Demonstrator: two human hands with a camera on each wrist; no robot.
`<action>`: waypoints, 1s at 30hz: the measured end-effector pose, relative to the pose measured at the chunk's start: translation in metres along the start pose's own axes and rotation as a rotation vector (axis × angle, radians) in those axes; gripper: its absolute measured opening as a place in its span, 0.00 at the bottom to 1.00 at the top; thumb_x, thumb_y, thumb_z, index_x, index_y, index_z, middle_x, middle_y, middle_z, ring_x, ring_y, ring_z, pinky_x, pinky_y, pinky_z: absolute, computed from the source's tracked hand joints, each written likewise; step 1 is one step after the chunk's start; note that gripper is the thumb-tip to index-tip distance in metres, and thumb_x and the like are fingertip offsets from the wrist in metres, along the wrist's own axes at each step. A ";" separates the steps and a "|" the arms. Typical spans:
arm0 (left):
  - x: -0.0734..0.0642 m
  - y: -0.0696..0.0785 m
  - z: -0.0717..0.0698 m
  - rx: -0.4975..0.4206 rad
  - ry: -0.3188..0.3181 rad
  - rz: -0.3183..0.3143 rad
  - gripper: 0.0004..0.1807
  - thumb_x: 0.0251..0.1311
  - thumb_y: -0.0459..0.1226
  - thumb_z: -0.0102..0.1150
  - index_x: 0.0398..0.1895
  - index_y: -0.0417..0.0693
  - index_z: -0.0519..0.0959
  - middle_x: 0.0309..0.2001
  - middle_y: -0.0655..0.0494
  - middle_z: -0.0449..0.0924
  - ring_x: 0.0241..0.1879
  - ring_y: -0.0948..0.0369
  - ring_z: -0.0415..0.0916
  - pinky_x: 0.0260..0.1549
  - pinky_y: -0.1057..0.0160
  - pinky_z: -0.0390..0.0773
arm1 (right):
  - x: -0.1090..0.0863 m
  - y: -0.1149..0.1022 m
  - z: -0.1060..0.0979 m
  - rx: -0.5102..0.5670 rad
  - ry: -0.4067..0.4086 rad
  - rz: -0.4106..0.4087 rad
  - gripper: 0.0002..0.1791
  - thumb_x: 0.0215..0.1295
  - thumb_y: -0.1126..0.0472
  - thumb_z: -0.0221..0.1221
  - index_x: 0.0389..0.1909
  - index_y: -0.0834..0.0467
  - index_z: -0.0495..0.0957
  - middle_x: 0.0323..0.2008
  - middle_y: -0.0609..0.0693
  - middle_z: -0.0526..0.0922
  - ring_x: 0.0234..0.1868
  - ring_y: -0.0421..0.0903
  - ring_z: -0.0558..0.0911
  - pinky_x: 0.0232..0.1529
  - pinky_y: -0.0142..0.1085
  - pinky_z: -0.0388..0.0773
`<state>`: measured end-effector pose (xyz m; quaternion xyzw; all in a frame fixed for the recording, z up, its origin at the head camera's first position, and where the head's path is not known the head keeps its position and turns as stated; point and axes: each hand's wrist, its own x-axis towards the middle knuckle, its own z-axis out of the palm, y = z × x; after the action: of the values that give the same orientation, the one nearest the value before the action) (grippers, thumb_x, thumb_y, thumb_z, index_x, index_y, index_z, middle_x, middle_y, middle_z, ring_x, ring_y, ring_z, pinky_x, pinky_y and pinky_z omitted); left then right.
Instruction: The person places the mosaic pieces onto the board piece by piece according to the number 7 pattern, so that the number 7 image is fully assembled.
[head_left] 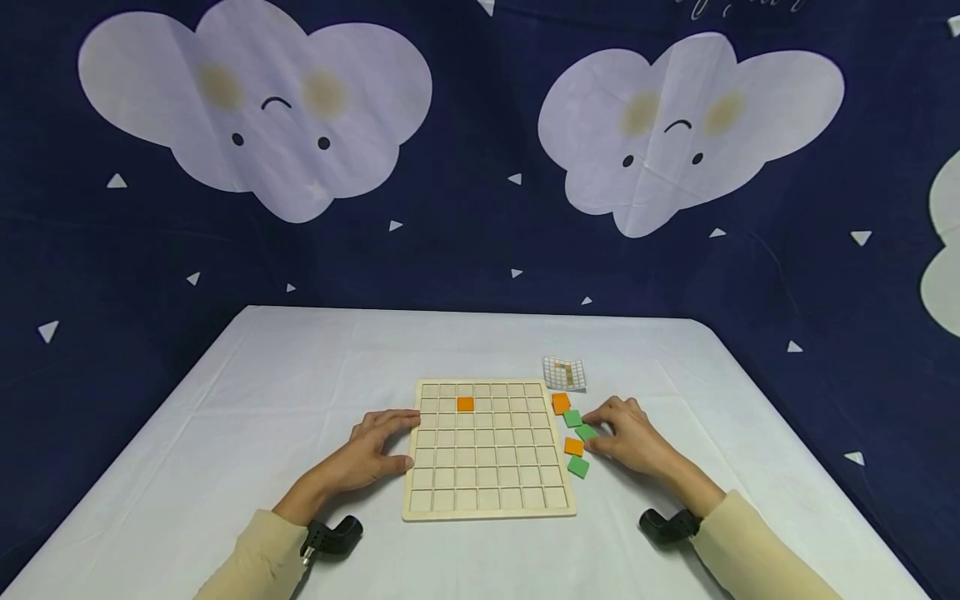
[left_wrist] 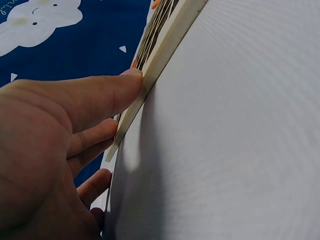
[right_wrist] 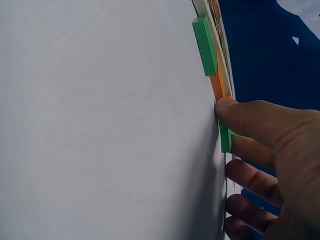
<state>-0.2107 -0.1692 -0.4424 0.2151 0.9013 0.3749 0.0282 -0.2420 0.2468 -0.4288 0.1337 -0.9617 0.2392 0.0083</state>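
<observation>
A square wooden grid board (head_left: 487, 514) lies on the table, with one orange tile (head_left: 465, 404) in a cell of its second row. At the board's left edge is my left hand (head_left: 375, 450); its thumb and fingertips touch the rim, and the wooden edge (left_wrist: 150, 80) shows beside the thumb in the left wrist view. My right hand (head_left: 630, 433) pinches a green tile (head_left: 585, 432) between thumb and index finger, right of the board. In the right wrist view this green tile (right_wrist: 226, 139) is partly covered by the fingers.
Beside the board's right edge lie another green tile (head_left: 573, 418), orange pieces (head_left: 561, 404), an orange tile (head_left: 573, 447) and a nearer green tile (head_left: 578, 467). A small printed grid card (head_left: 564, 374) lies past the board's far right corner. A white cloth covers the table (head_left: 300, 367).
</observation>
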 end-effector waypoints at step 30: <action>0.000 0.002 -0.001 0.000 -0.006 -0.001 0.32 0.52 0.40 0.65 0.63 0.47 0.70 0.68 0.52 0.64 0.67 0.47 0.53 0.61 0.41 0.49 | -0.020 0.005 0.000 -0.064 0.056 -0.108 0.15 0.49 0.56 0.68 0.41 0.50 0.83 0.37 0.40 0.78 0.41 0.40 0.66 0.42 0.36 0.65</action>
<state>-0.2103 -0.1686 -0.4402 0.2157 0.9014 0.3742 0.0309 -0.2240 0.2559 -0.4321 0.1781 -0.9596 0.2113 0.0522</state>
